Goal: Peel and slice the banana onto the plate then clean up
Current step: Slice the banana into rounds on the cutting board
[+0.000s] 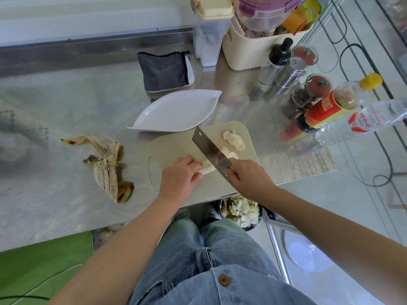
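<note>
Steel counter (66,119): cutting board (246,133) holds banana slices (233,140). Left hand (179,178) clamps peeled banana (208,169); right hand (248,179) grips cleaver (209,148). White plate (176,111) bare; peel (108,166) left.

A shiny embossed stainless-steel counter (66,111) carries everything here — near its front edge lies a pale beige plastic cutting board (174,142), and just behind that, touching it, sits a white leaf-shaped plate (176,111). To the left lies a split, brown-spotted yellow banana peel (105,166); farther back rests a folded dark grey cloth (164,70) — at the right stand a cream plastic basket (248,51), steel shakers (286,73) and bottles (343,113).
</note>
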